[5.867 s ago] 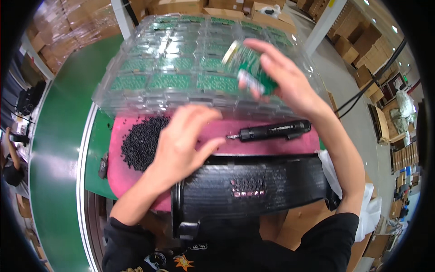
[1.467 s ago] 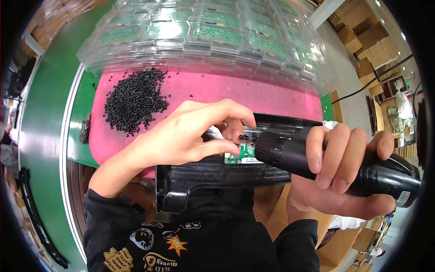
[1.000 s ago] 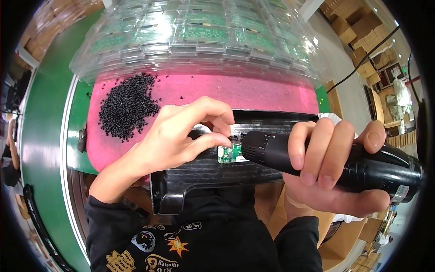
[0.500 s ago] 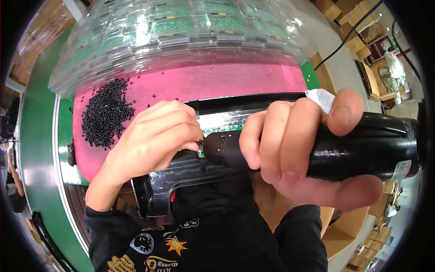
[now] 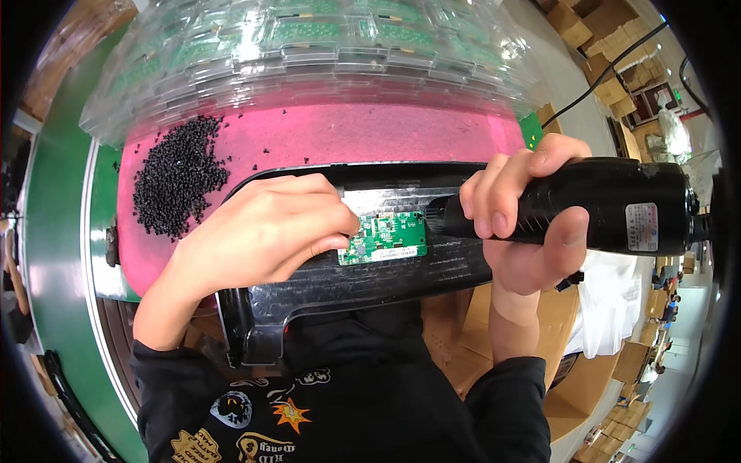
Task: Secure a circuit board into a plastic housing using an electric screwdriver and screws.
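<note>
A green circuit board (image 5: 386,238) lies in a long black plastic housing (image 5: 363,289), over a silvery strip. My left hand (image 5: 278,228) is closed in a pinch at the board's left end. Whatever sits between its fingertips is hidden. My right hand (image 5: 525,208) grips a black electric screwdriver (image 5: 610,204), held roughly level with its nose pointing left. That nose is at the board's upper right corner; I cannot tell whether it touches. The screwdriver bit itself is not visible.
A heap of small black screws (image 5: 181,177) lies on the pink mat (image 5: 370,131), left of the housing. Stacked clear plastic trays (image 5: 309,54) with green boards line the far side. A black cable (image 5: 610,73) hangs at right. Cardboard boxes (image 5: 571,386) stand at lower right.
The screwdriver has moved right and away from me, from the board's left part to its right end. More of the board shows. My left hand stays at the board's left end.
</note>
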Demonstrator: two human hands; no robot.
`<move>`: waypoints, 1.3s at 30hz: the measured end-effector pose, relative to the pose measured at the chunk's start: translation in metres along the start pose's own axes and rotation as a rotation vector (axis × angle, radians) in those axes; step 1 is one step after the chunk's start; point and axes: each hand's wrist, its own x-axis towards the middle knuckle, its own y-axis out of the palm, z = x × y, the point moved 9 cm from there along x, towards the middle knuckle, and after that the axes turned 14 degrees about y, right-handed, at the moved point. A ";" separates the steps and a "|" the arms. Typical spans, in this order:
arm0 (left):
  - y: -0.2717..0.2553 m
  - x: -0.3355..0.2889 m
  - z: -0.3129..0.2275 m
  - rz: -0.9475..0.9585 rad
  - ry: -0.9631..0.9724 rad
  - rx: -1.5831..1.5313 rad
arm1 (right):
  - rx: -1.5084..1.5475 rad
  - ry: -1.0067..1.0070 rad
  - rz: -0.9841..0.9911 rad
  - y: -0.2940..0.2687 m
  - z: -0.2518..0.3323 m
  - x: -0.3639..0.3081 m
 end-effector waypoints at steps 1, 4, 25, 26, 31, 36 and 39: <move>0.004 -0.001 0.000 0.055 0.001 0.027 | 0.011 -0.001 0.009 0.000 -0.001 0.001; 0.009 -0.003 0.000 0.114 -0.001 0.067 | 0.021 -0.003 0.026 0.001 -0.004 0.003; 0.009 -0.013 0.010 0.209 -0.171 0.107 | -0.053 0.057 -0.006 0.010 -0.022 0.015; 0.010 -0.013 0.009 0.210 -0.168 0.106 | -0.005 0.054 -0.006 0.006 -0.024 0.014; 0.012 -0.012 0.008 0.164 -0.119 0.095 | 0.067 0.019 -0.016 0.008 -0.017 0.005; 0.009 -0.010 0.003 0.070 0.006 0.086 | 0.420 -0.106 0.192 0.033 0.020 -0.004; 0.003 -0.009 0.001 0.009 0.009 0.036 | 0.507 -0.189 0.166 0.039 0.033 -0.007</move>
